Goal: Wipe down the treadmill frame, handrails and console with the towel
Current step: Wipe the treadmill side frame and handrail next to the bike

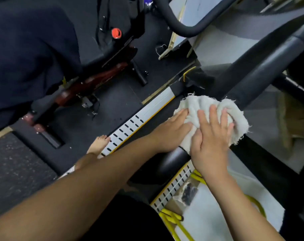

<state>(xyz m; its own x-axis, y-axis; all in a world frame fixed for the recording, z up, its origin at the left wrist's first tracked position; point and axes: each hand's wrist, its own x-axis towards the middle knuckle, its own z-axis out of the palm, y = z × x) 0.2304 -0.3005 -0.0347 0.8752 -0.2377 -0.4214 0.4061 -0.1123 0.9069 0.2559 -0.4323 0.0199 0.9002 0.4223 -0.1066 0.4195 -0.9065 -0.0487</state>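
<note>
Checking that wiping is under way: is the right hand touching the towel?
Touching. The head view shows the right hand lying on the towel, fingers spread over it, with the towel draped over the black handrail.

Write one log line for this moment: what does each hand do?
step: handrail wipe; left hand: presses towel; right hand: presses towel; towel: over handrail
</note>
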